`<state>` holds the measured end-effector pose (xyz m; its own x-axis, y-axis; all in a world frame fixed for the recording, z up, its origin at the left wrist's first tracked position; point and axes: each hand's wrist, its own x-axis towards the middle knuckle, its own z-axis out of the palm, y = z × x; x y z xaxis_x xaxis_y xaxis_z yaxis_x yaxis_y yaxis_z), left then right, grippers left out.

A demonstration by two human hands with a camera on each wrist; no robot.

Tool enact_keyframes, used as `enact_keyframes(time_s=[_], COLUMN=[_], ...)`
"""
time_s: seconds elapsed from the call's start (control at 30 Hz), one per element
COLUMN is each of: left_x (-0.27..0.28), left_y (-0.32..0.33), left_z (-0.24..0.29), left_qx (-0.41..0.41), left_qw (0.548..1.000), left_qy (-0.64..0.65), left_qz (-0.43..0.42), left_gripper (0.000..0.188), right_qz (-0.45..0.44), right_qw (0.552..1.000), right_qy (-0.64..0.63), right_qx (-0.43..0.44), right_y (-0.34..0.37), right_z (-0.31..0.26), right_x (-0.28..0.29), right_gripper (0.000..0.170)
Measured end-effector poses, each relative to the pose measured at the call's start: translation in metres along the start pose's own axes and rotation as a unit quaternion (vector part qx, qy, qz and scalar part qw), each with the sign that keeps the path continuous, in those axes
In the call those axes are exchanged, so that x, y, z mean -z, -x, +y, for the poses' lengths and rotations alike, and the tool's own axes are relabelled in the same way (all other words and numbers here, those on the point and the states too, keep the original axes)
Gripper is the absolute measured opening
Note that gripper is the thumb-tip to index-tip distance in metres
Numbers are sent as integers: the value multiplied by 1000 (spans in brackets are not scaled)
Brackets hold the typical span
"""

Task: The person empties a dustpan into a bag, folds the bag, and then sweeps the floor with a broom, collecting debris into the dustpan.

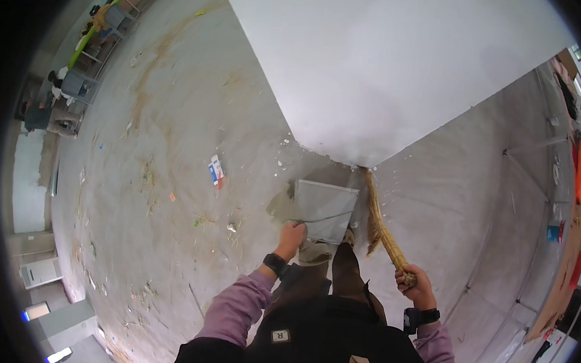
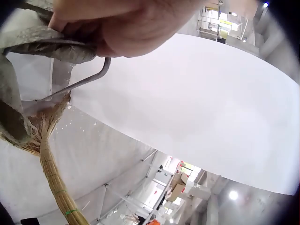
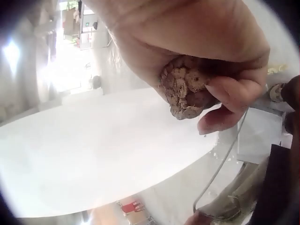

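Observation:
My right hand [image 1: 415,286] grips the bundled stalk end of a straw broom [image 1: 387,239]. In the right wrist view, its fingers curl round the knobbly brown handle end [image 3: 185,89]. The broom runs forward to the foot of a white column, its bristles [image 2: 54,119] spread there in the left wrist view. My left hand [image 1: 292,236] holds the bent metal rod handle [image 2: 86,83] of a grey dustpan [image 1: 324,199]. The pan lies before my feet, left of the broom. Grey-green fabric [image 2: 70,51] overlaps the left fingers in the left wrist view.
The white column [image 1: 389,64] rises ahead, with white crumbs [image 1: 285,142] along its base. A blue-and-white box [image 1: 216,170] and scattered straw [image 1: 204,219] lie on the concrete floor to the left. Metal poles [image 1: 527,175] and shelves stand right; people sit far left.

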<state>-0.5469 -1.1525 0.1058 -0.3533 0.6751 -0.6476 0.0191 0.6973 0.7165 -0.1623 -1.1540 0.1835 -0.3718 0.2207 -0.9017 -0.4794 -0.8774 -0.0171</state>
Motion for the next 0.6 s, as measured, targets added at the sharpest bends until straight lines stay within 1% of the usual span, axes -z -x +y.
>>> enact_keyframes(time_s=[0.07, 0.17, 0.2, 0.3, 0.33, 0.4, 0.5, 0.53, 0.6], left_x=[3, 9, 12, 15, 15, 16, 19, 21, 29], left_y=[-3, -6, -5, -3, -3, -4, -1, 0, -13], left_z=[1, 1, 4, 5, 4, 0, -5, -6, -29], left_qx=[13, 46, 55, 55, 40, 60, 72, 73, 74], left_qw=[999, 996, 994, 985, 987, 980, 972, 969, 970], left_qy=[33, 63, 97, 164, 153, 184, 215, 223, 227], left_qz=[10, 32, 24, 23, 33, 44, 65, 73, 54], left_gripper=[25, 23, 22, 19, 16, 15, 14, 13, 13], right_qz=[-25, -42, -49, -62, -46, -13, -23, -6, 27], right_qw=[998, 986, 980, 964, 967, 971, 980, 981, 979], right_qy=[-58, -161, -192, -260, -251, -231, -172, -144, -87], right_qx=[10, 3, 9, 3, 22, 58, 101, 128, 180], right_y=[12, 31, 35, 38, 34, 16, -11, -20, -43], right_z=[2, 10, 12, 7, 5, -5, -24, -31, -46], right_x=[3, 3, 0, -10, -13, -16, -20, -27, -49], right_gripper=[31, 33, 35, 25, 27, 30, 17, 14, 9])
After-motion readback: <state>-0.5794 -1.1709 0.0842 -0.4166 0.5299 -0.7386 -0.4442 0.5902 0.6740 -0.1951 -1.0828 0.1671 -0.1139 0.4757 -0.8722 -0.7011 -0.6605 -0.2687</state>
